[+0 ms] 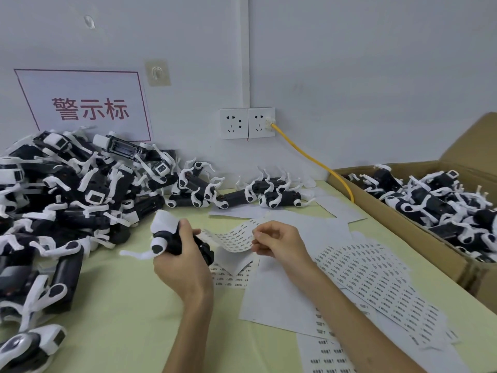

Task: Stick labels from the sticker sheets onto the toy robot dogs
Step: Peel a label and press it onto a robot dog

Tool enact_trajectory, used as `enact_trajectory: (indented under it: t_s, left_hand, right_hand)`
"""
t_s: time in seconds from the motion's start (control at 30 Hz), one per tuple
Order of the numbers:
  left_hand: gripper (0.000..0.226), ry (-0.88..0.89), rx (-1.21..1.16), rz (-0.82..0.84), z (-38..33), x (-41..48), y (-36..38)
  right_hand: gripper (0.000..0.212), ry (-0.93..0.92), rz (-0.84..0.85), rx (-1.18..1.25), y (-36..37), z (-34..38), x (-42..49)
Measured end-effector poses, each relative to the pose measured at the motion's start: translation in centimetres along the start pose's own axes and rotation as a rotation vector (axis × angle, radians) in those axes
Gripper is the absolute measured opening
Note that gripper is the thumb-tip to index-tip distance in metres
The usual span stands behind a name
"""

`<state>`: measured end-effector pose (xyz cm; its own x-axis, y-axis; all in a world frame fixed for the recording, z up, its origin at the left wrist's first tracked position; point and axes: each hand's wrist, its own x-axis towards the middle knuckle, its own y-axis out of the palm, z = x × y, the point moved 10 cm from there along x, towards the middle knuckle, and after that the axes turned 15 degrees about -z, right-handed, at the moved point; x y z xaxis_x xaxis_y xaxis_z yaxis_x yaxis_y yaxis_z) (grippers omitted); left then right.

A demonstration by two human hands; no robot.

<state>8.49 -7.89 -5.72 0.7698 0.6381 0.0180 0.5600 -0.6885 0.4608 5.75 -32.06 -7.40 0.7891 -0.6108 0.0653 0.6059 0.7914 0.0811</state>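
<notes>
My left hand (179,261) grips a black and white toy robot dog (172,239) above the table, its white head pointing up and left. A curled sticker sheet (231,239) with rows of small printed labels lies between my hands. My right hand (277,242) pinches the upper right edge of that sheet with thumb and fingertips. More label sheets (376,275) lie flat on the table to the right. Whether a single label is peeled off is too small to tell.
A large heap of toy dogs (67,189) fills the left side, with a row (242,195) along the wall. A cardboard box (403,224) of dogs stands at right. A yellow cable (312,157) runs from the wall socket. Blank backing papers (271,300) cover the green tabletop.
</notes>
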Motion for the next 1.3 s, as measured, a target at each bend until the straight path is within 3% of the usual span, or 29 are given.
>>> enact_trajectory:
  t_s: [0.1, 0.2, 0.3, 0.4, 0.5, 1.03, 1.3]
  left_hand:
    - [0.03, -0.02, -0.047, 0.083, -0.1, -0.2, 0.9]
    - [0.019, -0.319, -0.058, 0.318, 1.9, -1.7, 3.4]
    - [0.03, -0.599, -0.076, 0.514, 3.3, -3.6, 4.7]
    - [0.033, -0.795, -0.108, 0.604, 3.9, -5.3, 4.9]
    - [0.033, -0.884, -0.152, 0.648, 4.0, -6.2, 5.1]
    - [0.035, -0.661, -0.136, 0.532, 4.1, -3.5, 4.7]
    - [0.027, -0.414, -0.076, 0.603, 2.4, -4.1, 5.4]
  right_hand:
    - [0.009, -0.051, 0.023, -0.013, 0.3, 0.6, -0.2]
    - [0.005, -0.117, 0.022, -0.031, 0.5, 1.4, -0.4]
    - [0.004, -0.163, 0.002, -0.024, 0.3, 1.9, -0.4]
    - [0.003, -0.204, 0.006, -0.023, 0.4, 2.2, -0.4]
    - [0.005, -0.237, 0.018, -0.034, 0.4, 2.3, -0.4]
    - [0.006, -0.282, 0.041, -0.123, 0.9, 2.1, -0.5]
    - [0.025, 0.033, 0.099, 0.005, 1.2, 0.7, -1.0]
